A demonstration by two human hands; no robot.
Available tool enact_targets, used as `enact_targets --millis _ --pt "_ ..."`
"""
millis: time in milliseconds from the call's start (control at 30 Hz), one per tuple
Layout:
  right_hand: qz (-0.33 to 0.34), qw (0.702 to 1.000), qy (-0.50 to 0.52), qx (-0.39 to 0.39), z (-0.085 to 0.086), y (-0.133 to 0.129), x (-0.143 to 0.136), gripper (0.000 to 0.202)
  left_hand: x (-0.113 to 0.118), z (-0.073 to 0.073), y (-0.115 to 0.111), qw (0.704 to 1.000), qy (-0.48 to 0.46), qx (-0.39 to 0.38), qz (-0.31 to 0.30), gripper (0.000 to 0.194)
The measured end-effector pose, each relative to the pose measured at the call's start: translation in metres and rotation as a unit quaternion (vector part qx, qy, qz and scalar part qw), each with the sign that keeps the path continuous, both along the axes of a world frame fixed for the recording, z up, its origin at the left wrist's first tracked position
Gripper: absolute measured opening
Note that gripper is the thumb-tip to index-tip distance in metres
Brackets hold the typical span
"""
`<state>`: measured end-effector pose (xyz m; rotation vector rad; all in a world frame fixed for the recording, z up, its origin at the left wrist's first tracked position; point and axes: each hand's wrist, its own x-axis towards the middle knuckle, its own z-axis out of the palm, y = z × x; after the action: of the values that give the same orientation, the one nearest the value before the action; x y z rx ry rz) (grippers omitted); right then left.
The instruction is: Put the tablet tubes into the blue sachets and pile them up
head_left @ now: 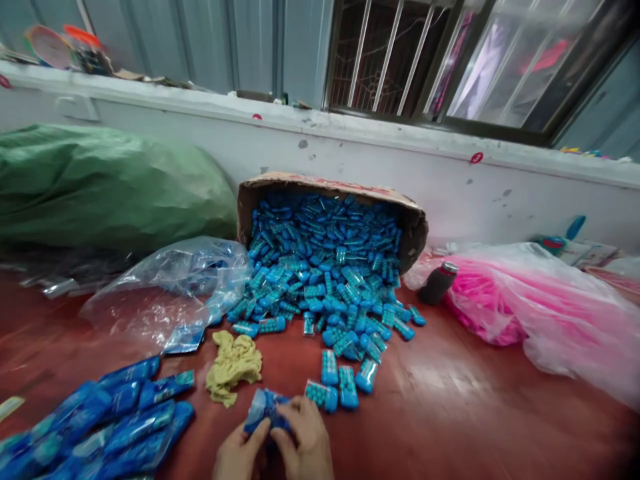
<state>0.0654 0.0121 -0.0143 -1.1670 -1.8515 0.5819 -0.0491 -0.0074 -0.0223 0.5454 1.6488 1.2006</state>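
Near the bottom centre, my left hand (241,448) and my right hand (303,437) both pinch a small blue packet (261,405) between them. Its lower part is hidden by my fingers. Just right of my right hand lie several small blue containers (347,387) with turquoise beads showing through clear sides. Many more of these spill from a cardboard box (415,230) lying on its side. At the lower left is a pile of filled blue packets (135,427). A crumpled yellow cloth (233,367) rests just beyond my left hand.
The red tabletop (450,413) extends to the right. A clear plastic bag (165,287) and large green sack (110,187) are on the left. A dark bottle (439,283) stands beside a bag of pink items (500,293). Behind are a white wall and barred window.
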Motion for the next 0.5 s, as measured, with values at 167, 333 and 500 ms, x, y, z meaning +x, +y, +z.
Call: enact_targets --millis 167,333,500 --pt "0.062 0.930 0.196 -0.305 0.013 0.006 0.003 0.014 0.007 0.012 -0.008 0.999 -0.017 0.040 0.005 0.037" --pt "0.049 0.917 0.211 -0.335 0.007 0.003 0.005 0.020 0.013 0.018 -0.011 0.993 -0.107 0.047 0.014 0.030" --pt "0.011 0.912 0.258 -0.320 0.014 0.003 0.005 0.015 0.016 0.028 -0.013 0.978 -0.200 0.044 0.023 0.026"
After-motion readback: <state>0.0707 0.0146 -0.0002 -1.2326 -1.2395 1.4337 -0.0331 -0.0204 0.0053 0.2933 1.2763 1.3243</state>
